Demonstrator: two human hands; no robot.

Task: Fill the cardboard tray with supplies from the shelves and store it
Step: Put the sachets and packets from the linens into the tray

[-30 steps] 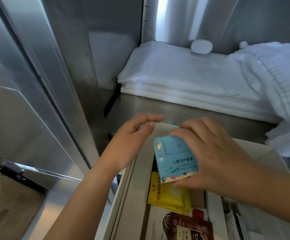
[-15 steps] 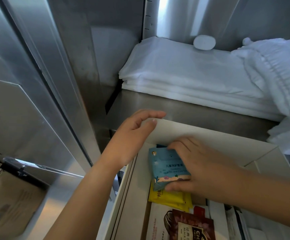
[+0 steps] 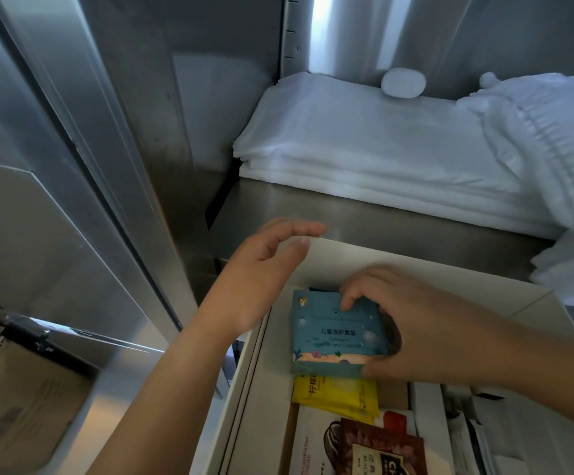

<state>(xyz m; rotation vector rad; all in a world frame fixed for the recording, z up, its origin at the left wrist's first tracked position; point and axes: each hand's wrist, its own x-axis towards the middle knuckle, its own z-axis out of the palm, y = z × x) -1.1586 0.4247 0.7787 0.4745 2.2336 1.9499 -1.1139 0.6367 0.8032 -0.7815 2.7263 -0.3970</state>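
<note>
The pale cardboard tray fills the lower middle of the view, in front of a steel shelf. My right hand grips a teal packet by its top and bottom edges and holds it down inside the tray's far left corner. Just below it lie a yellow sachet and a brown chocolate packet. My left hand hovers over the tray's left far corner with fingers relaxed and slightly bent, holding nothing.
Folded white linen is stacked on the steel shelf behind the tray, with a bunched white towel at right and a small white roll at the back. A steel cabinet door stands left; a cardboard box sits lower left.
My right hand has lowered the teal packet from above the tray down into its far left corner. My left hand has stayed near the tray's corner.
</note>
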